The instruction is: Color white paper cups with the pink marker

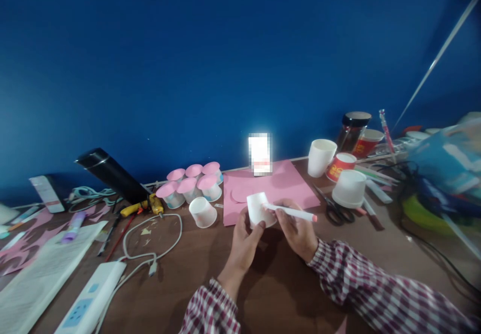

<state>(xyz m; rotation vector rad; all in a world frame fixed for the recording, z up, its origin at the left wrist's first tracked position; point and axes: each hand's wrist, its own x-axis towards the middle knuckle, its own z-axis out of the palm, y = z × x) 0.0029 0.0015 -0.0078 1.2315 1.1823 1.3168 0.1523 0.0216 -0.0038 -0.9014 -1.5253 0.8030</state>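
Observation:
My left hand [246,241] is wrapped round a small white paper cup [258,208], which is tilted above the table's front part. In my right hand [296,231] is a white marker pen [295,213] with a pinkish-orange end pointing right. The pen's other end meets or nearly meets the cup's side; I cannot tell which. Behind the cup lies a pink paper sheet [289,186] with a pink paper disc [242,194] on it. To the left stands another white paper cup [203,213], beside several cups topped with pink discs [189,186].
Scissors [336,214], white cups [348,190] and a red cup [341,166] are at right. A glowing phone-like screen [260,153] stands against the blue wall. At left are a black flask [112,176], a power strip [90,299], a white cable [153,261] and printed paper [48,279].

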